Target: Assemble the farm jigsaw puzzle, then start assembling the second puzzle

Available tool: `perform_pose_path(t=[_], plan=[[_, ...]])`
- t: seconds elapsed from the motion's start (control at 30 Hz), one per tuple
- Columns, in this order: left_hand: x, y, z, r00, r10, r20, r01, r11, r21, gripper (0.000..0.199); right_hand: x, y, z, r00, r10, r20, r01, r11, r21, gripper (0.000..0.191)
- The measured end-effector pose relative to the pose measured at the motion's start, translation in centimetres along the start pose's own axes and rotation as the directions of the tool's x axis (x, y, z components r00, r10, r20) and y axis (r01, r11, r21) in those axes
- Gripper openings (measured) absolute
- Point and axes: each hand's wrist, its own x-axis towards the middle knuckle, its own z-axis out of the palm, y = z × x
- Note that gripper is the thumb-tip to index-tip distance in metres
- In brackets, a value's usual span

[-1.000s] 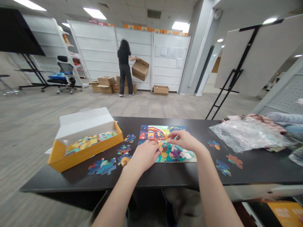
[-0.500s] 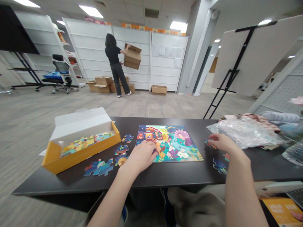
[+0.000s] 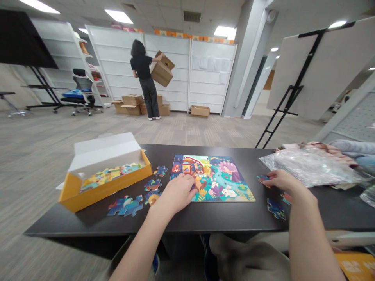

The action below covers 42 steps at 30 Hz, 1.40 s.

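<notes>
left hand lies palm-down and loosely curled, fingers resting on the lower edge of the partly built jigsaw puzzle, which lies flat near the middle of the black table; nothing shows held in this hand, the grip open and relaxed. right hand reaches out beyond the puzzle's right edge, low over the table, fingers extended, with the fingertips on a small puzzle piece. the piece sits just left of the fingertips, well clear of the puzzle; whether it is pinched or only touched, i cannot tell. two more loose pieces lie just below this hand, one partly hidden by the forearm. left of the puzzle, a scatter of loose pieces lies beside an open yellow puzzle box, which holds more pieces, its white lid raised. a crumpled clear plastic bag lies at the far right of the table, beside folded fabric. farther off, a co-worker stands at white shelving, raising a cardboard box.
</notes>
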Motion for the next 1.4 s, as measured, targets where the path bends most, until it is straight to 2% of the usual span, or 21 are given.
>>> perform_pose_path(t=[0.1,0.23,0.33,0.43,0.53,0.6,0.67,0.73,0.83,1.0,1.2,1.4], plan=[[0.1,0.0,0.0,1.0,0.004,-0.007,-0.004,1.0,0.007,0.024,-0.5,-0.4,-0.4,0.991,0.076,0.11,-0.083,0.995,0.063,0.016],[0.0,0.1,-0.2,1.0,-0.002,-0.002,0.002,1.0,0.005,0.024,-1.0,-1.6,-1.4,0.995,0.097,0.028,-0.097,0.995,-0.008,0.016],[-0.1,0.3,-0.4,1.0,-0.018,0.007,0.018,1.0,-0.002,0.023,-1.5,-3.6,-2.1,0.999,0.043,-0.027,-0.042,0.999,0.02,0.012],[-0.1,0.3,-0.4,0.999,-0.033,0.012,0.033,0.999,-0.006,0.022,-2.4,-7.3,-1.9,0.992,-0.107,-0.072,0.12,0.97,0.213,0.018],[0.1,0.3,-0.4,0.999,-0.034,0.011,0.034,0.999,-0.008,0.021,-3.4,-12.0,-0.2,0.961,-0.275,0.026,0.239,0.874,0.423,0.028],[0.2,0.2,-0.3,0.999,-0.033,0.013,0.033,0.999,-0.008,0.021,-3.9,-15.2,1.5,0.936,-0.343,0.077,0.269,0.84,0.47,0.025],[0.3,0.2,-0.2,0.999,-0.034,0.012,0.034,0.999,-0.006,0.021,-4.2,-18.1,3.2,0.927,-0.363,0.09,0.289,0.848,0.445,0.019],[0.2,0.2,-0.2,0.999,-0.033,0.005,0.033,0.999,-0.004,0.021,-4.2,-20.5,4.6,0.913,-0.403,0.055,0.354,0.855,0.38,0.015],[0.1,0.2,-0.3,1.0,-0.03,-0.003,0.03,1.0,-0.005,0.02,-4.1,-23.0,6.2,0.896,-0.432,0.099,0.372,0.855,0.36,0.011],[-0.1,0.2,-0.2,1.0,-0.013,-0.02,0.013,1.0,0.005,0.018,-3.4,-25.0,7.9,0.906,-0.39,0.164,0.317,0.883,0.346,0.008],[-0.3,0.0,-0.1,1.0,-0.006,-0.023,0.006,1.0,-0.007,0.019,-3.3,-25.6,9.0,0.906,-0.32,0.276,0.213,0.91,0.357,0.011],[-0.3,0.1,-0.3,1.0,-0.012,-0.023,0.011,1.0,-0.011,0.02,-2.8,-25.1,9.5,0.927,-0.286,0.244,0.187,0.913,0.361,0.012]])
